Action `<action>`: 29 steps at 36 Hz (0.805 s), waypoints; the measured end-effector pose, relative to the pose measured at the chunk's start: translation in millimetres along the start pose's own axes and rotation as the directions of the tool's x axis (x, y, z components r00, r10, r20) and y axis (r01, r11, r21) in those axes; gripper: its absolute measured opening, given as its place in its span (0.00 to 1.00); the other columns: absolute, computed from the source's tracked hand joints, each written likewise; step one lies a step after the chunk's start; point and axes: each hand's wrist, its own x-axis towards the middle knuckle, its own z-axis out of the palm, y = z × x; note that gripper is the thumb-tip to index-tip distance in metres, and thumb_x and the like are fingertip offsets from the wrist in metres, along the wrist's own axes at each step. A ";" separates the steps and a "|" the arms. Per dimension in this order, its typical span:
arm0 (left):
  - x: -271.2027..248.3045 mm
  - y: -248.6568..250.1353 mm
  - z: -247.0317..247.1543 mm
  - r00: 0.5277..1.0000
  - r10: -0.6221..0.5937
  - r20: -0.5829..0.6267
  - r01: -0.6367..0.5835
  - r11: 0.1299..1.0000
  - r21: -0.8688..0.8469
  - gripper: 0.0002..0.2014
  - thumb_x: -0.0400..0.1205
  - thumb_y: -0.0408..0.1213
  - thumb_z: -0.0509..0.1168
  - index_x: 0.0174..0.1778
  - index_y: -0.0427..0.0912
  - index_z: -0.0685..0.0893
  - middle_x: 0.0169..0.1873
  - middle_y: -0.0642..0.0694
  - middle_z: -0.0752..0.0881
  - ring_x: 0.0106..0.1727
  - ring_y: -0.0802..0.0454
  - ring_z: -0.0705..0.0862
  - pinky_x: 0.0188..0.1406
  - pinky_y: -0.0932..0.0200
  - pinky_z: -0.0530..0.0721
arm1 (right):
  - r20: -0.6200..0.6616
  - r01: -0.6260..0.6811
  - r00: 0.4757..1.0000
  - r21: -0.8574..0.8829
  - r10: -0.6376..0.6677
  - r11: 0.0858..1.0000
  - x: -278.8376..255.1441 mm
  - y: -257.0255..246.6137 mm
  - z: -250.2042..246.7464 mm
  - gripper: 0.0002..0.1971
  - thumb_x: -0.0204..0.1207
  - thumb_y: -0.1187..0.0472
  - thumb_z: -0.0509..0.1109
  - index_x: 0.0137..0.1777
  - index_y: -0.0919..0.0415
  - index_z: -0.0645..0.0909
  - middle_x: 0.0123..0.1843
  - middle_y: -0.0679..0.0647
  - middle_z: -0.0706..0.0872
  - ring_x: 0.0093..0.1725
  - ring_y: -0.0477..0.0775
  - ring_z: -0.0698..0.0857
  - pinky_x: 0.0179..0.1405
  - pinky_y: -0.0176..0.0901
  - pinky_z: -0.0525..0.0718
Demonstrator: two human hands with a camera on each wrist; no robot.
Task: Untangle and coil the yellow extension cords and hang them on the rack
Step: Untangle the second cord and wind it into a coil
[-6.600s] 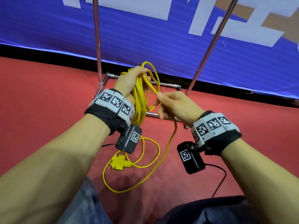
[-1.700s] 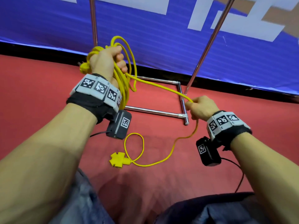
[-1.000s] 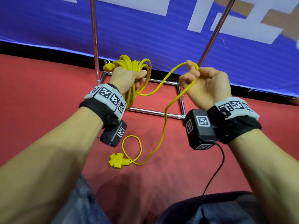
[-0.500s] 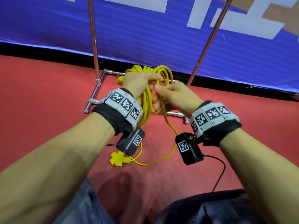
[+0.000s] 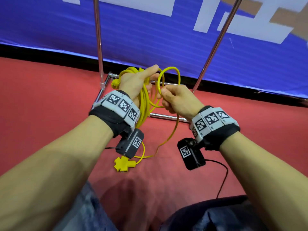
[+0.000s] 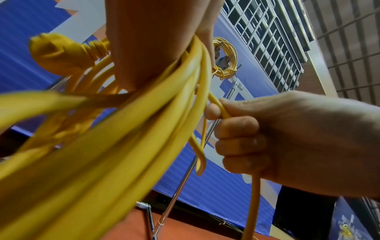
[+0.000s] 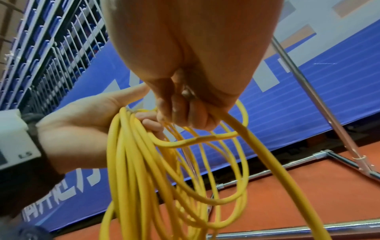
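Observation:
My left hand (image 5: 141, 80) holds a coil of yellow extension cord (image 5: 144, 104), whose strands hang below the palm while the thumb points forward. The cord's plug (image 5: 115, 83) sticks out to the left of that hand. My right hand (image 5: 173, 99) pinches a fresh loop (image 5: 171, 72) that stands just right of the coil. From the right hand the cord drops to the red floor and ends in a yellow socket block (image 5: 122, 164). In the left wrist view the right hand (image 6: 287, 138) grips the cord beside the coil (image 6: 123, 146). The right wrist view shows the left hand (image 7: 82, 123) curled round the strands (image 7: 131, 162).
The rack's two chrome poles (image 5: 98, 39) (image 5: 216, 39) rise from a chrome base frame (image 5: 166, 116) on the red floor, just beyond my hands. A blue banner (image 5: 150, 39) hangs behind. Another coiled yellow cord (image 6: 225, 55) hangs high on the rack. My knees fill the bottom edge.
My right hand swung out right with the cord, came back to the left hand, and now holds up a new loop beside the coil. The slack on the floor has shortened.

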 end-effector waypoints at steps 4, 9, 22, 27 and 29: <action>-2.6 -5.0 4.3 0.998 0.019 0.064 -0.024 0.997 0.076 0.08 0.74 0.34 0.75 0.32 0.35 0.86 0.29 0.42 0.85 0.21 0.52 0.75 0.22 0.62 0.73 | -0.047 0.069 0.996 -0.017 -0.070 0.997 2.9 -6.1 4.6 0.16 0.87 0.65 0.54 0.38 0.59 0.77 0.25 0.50 0.73 0.18 0.39 0.69 0.19 0.29 0.67; -3.0 -10.2 8.6 0.998 0.052 0.046 -0.059 0.984 0.171 0.13 0.73 0.28 0.73 0.21 0.37 0.86 0.30 0.33 0.80 0.19 0.50 0.74 0.21 0.61 0.72 | -0.006 -0.011 1.000 -0.024 0.011 1.000 -1.3 -1.7 3.4 0.17 0.88 0.59 0.54 0.40 0.60 0.79 0.25 0.52 0.76 0.22 0.49 0.74 0.23 0.39 0.75; 5.9 5.7 -9.5 0.984 0.103 -0.145 -0.105 0.994 -0.004 0.08 0.74 0.28 0.74 0.29 0.36 0.86 0.25 0.46 0.86 0.18 0.58 0.77 0.21 0.66 0.73 | 0.096 -0.027 0.995 -0.046 0.031 0.999 -12.9 3.9 -6.5 0.13 0.87 0.67 0.53 0.53 0.63 0.80 0.30 0.54 0.81 0.27 0.50 0.71 0.27 0.36 0.71; -3.5 -6.8 0.8 0.993 0.094 -0.067 -0.089 0.994 0.067 0.09 0.75 0.29 0.74 0.29 0.40 0.85 0.29 0.42 0.86 0.19 0.57 0.77 0.22 0.65 0.74 | 0.022 0.014 1.000 0.014 -0.014 1.000 -0.9 -11.3 0.4 0.12 0.87 0.66 0.53 0.46 0.69 0.75 0.29 0.56 0.84 0.24 0.49 0.70 0.25 0.40 0.68; -4.3 -9.8 3.4 0.997 0.062 -0.042 -0.060 0.997 0.048 0.13 0.77 0.30 0.72 0.25 0.38 0.85 0.28 0.40 0.83 0.17 0.55 0.74 0.21 0.65 0.74 | 0.017 0.006 1.000 0.005 -0.006 1.000 0.8 -11.4 3.5 0.13 0.87 0.64 0.54 0.41 0.63 0.74 0.29 0.57 0.85 0.22 0.47 0.73 0.24 0.38 0.71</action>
